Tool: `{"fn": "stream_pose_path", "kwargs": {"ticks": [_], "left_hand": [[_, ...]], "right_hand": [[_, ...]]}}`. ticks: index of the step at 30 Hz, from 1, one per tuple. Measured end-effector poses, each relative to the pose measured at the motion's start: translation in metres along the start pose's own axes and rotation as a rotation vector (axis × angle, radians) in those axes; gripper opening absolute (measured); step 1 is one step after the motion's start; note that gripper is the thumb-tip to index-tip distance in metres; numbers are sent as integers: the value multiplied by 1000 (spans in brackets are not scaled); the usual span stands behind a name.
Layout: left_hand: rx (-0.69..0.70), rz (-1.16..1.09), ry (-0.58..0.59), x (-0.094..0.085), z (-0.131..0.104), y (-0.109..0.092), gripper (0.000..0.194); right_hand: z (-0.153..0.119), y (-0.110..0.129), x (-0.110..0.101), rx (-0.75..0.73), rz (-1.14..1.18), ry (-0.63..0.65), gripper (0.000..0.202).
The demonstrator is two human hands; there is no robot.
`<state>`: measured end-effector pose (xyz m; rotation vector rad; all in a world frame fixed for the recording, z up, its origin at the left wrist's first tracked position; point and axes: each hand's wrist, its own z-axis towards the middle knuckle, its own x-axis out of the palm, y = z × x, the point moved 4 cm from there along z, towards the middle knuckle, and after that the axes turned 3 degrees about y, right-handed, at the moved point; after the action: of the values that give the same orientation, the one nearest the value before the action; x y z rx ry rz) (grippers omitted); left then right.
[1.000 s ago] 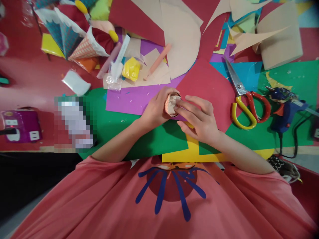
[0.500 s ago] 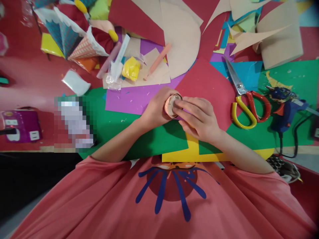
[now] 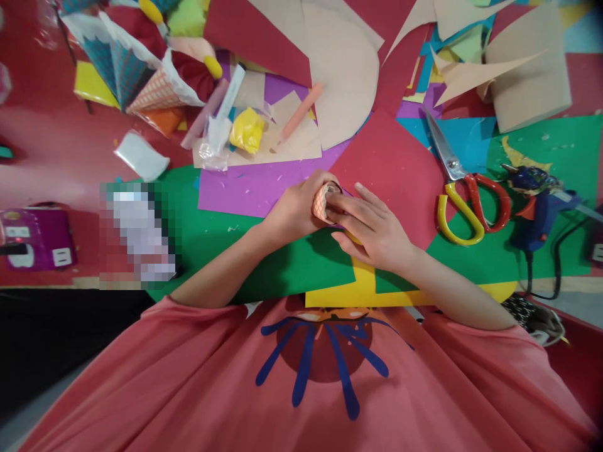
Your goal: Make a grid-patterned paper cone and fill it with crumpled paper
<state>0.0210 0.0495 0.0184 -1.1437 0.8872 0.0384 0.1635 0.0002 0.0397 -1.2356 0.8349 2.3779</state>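
Observation:
A small paper cone (image 3: 320, 204) with an orange-and-white check pattern is held over the mat, its round opening tilted toward my right hand. My left hand (image 3: 294, 210) is closed around it, and the cone's lower part is hidden in the palm. My right hand (image 3: 377, 229) reaches into the opening with outstretched fingers. Its thumb and one raised finger are apart from the cone, and the fingertips inside are hidden. Below this hand a bit of yellow shows, too covered to identify.
Yellow-and-red-handled scissors (image 3: 455, 172) and a blue glue gun (image 3: 541, 213) lie at right. Finished cones (image 3: 157, 88), a yellow clay packet (image 3: 247, 130) and a white packet (image 3: 142, 157) are at upper left. A purple power socket block (image 3: 40, 238) sits far left. A paper roll (image 3: 532, 75) is upper right.
The cone has tipped so more of its checked outer side shows. My right hand's fingers have spread, with one finger lifted away from the rim.

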Motion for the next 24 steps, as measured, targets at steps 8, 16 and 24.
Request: {"fn": "stream_pose_path", "kwargs": {"ticks": [8,16,24], "left_hand": [[-30,30,24,5,-2,0,25],[104,61,-44,-4,2,-3,23],[190,183,-84,-5,2,6,15]], "right_hand": [[-1,3,1,47,99,34,30],[-2,2,3,18,60,28,39],[-4,-2,12,15,-33,-26,37]]}}
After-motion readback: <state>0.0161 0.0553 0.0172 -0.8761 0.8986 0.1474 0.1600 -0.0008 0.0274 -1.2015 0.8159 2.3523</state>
